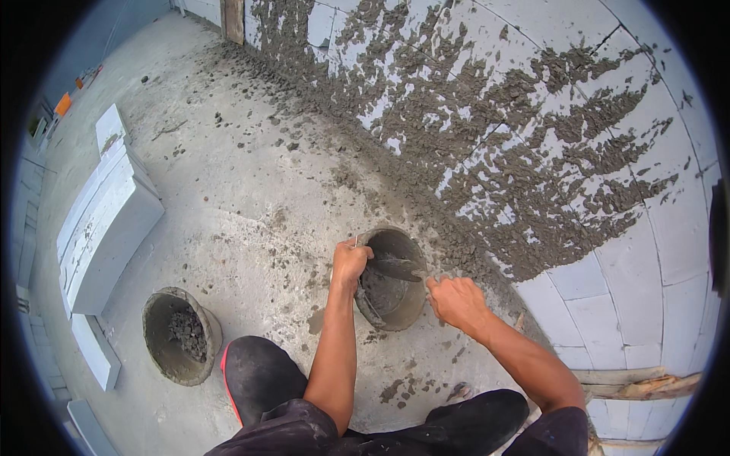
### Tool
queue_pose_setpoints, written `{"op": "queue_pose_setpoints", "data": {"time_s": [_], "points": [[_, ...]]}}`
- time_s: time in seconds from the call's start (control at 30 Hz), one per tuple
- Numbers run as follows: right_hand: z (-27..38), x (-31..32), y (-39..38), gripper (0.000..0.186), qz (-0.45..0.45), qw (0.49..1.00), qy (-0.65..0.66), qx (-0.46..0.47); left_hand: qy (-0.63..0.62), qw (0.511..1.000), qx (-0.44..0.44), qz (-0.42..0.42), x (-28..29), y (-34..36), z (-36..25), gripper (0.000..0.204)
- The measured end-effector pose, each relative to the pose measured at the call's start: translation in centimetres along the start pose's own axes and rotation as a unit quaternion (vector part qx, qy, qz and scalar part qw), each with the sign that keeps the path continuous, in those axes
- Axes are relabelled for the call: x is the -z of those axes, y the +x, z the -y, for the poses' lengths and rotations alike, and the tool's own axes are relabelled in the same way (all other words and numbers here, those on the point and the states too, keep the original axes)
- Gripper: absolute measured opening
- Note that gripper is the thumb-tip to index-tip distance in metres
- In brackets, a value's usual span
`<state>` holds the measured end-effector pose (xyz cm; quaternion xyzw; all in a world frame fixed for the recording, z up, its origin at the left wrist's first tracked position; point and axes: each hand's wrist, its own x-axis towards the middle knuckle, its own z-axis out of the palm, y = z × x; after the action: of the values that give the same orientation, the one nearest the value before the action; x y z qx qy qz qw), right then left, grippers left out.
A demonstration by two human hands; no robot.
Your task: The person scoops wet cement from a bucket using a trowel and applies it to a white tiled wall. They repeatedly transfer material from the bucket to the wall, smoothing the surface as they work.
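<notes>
In front of my knees a mortar-caked bucket [409,310] stands on the concrete floor, with grey wet mortar [382,292] inside it. My left hand [350,261] is closed at the bucket's left rim, and a thin piece like a wire handle sticks up from the fingers. At the opposite side, my right hand [458,301] grips a trowel, most of its handle hidden by the fingers. The trowel's blade [395,267] reaches over the rim into the bucket's opening.
A second bucket [207,323] with lumpy mortar stands to the left. Beyond it lie stacked white blocks [114,220]. The white block wall [559,152] on the right carries rough splashes of mortar. Mortar crumbs litter the concrete floor [251,175]. Wooden planks [635,386] lie at lower right.
</notes>
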<state>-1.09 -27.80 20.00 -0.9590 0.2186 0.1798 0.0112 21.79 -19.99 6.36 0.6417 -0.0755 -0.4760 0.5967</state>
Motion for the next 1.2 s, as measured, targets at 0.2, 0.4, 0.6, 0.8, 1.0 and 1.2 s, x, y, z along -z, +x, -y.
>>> {"op": "queue_pose_setpoints", "data": {"time_s": [0.2,0.4,0.6,0.8,1.0,1.2], "points": [[0.6,3.2,-0.3,0.033,0.14,0.975,-0.061,-0.16,0.076,0.995,-0.047,0.039,-0.4,-0.3,0.5,0.059],[5.6,3.6,0.7,0.037,0.207,0.971,-0.011,-0.118,0.121,0.99,-0.066,0.032,1.7,-0.4,1.7,0.063],[1.8,-0.6,-1.1,0.041,0.137,0.975,-0.073,-0.159,0.067,0.996,-0.027,0.046,2.4,0.0,1.7,0.061],[4.2,-0.9,-3.2,0.043,0.145,0.983,0.002,-0.114,0.162,0.983,-0.081,0.038,0.6,-2.2,1.2,0.061],[-2.1,-6.7,-5.9,0.044,0.084,0.988,-0.025,-0.13,0.198,0.97,-0.138,0.008,-3.3,-3.1,3.3,0.061],[0.1,-14.5,-5.9,0.045,0.099,0.958,0.257,-0.082,0.148,0.982,-0.11,0.05,-2.6,-3.6,3.5,0.048]]}}
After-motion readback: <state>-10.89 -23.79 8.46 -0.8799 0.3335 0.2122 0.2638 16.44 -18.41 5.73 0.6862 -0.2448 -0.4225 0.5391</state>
